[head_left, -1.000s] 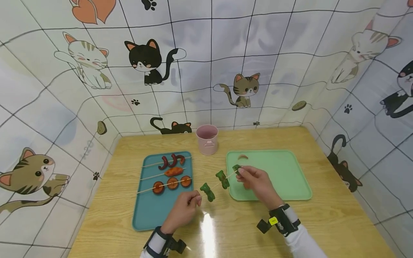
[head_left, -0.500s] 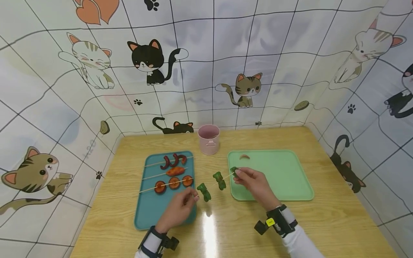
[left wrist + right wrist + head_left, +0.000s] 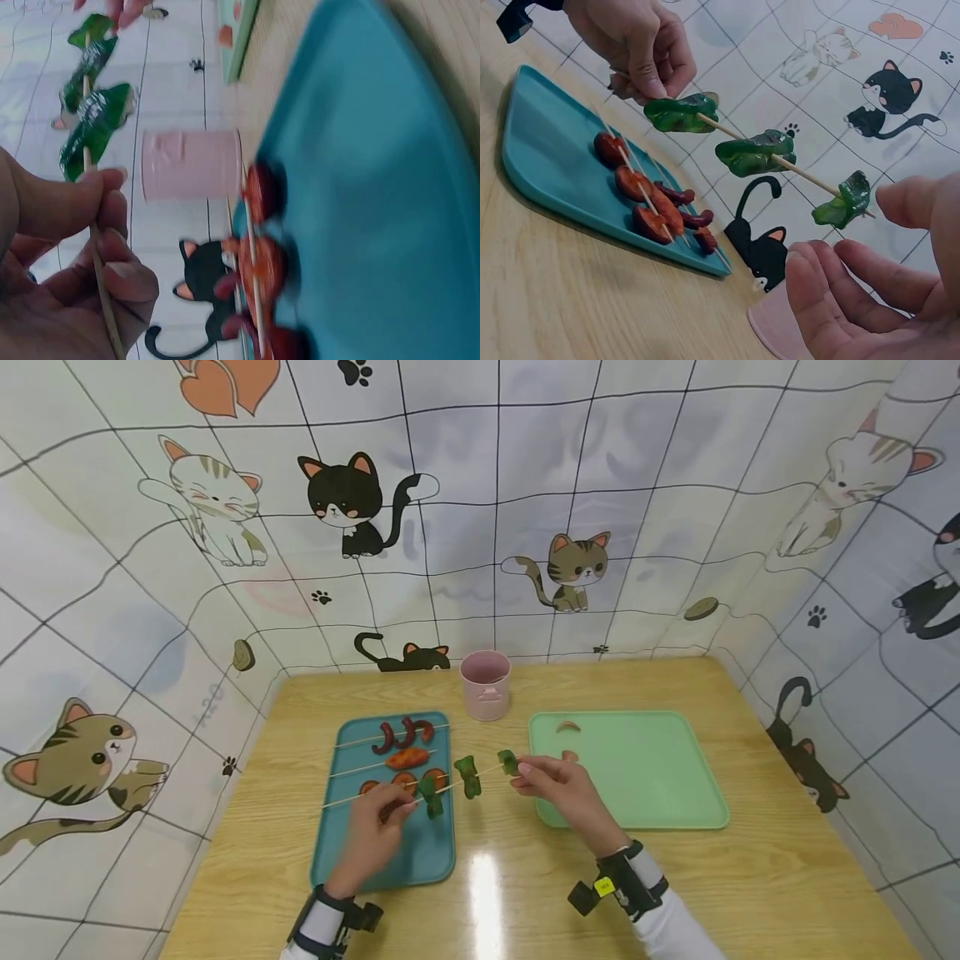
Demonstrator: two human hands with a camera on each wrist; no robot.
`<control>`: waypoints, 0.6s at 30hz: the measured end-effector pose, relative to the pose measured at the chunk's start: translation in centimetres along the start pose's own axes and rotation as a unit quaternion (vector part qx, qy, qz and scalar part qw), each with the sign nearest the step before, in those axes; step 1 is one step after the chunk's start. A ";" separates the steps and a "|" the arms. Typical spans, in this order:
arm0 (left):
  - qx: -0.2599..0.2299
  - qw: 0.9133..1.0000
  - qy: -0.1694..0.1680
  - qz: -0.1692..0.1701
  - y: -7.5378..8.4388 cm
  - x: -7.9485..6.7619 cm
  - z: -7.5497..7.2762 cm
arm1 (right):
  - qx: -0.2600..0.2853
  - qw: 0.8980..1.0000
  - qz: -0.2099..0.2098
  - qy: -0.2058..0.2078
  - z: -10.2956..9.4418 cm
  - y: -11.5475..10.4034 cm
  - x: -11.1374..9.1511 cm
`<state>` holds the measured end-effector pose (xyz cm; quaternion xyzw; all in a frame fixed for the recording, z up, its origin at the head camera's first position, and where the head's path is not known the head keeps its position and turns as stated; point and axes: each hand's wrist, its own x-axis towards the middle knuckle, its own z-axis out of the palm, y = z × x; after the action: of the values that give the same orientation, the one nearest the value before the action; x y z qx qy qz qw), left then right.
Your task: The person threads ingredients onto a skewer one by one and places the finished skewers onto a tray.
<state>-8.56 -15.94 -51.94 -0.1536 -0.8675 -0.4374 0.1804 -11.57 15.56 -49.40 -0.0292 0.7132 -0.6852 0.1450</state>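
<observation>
My left hand (image 3: 371,835) pinches the bare end of a wooden skewer between thumb and fingers. Threaded along it are three folded green pepper pieces (image 3: 469,778), glossy in both wrist views. The skewer slants up to the right, above the right side of the blue tray (image 3: 390,864). My right hand (image 3: 566,793) is by the far tip. In the right wrist view its thumb (image 3: 907,202) and fingers are spread apart beside the last pepper piece (image 3: 844,201), with a gap between them.
On the blue tray lie skewers of curled dark-red pieces (image 3: 406,735), one long orange-red piece (image 3: 407,760) and round brown slices (image 3: 262,266). A pink cup (image 3: 485,695) stands at the back. The green tray (image 3: 652,777) at right holds small pinkish pieces (image 3: 568,726).
Both hands have moved left, carrying the pepper skewer from the gap between the trays to over the blue tray. My right fingers have come away from the last pepper piece.
</observation>
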 end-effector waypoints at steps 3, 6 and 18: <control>0.008 0.999 -0.016 -0.027 -0.7 -0.2 -1.6 | 0.001 1.000 -0.004 -0.012 0.9 0.3 0.0; 0.031 0.997 -0.038 -0.058 -1.5 -0.3 -3.3 | -0.014 0.999 -0.012 -0.026 2.0 0.9 -0.1; 0.096 0.985 -0.096 -0.103 -5.9 -1.5 -7.1 | -0.183 0.980 -0.040 -0.069 7.0 4.2 -0.2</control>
<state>-8.45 -25.23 -52.83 -0.0866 -0.9301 -0.3513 0.0638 -8.97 9.06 -53.61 -0.1305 0.8131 -0.5448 0.1584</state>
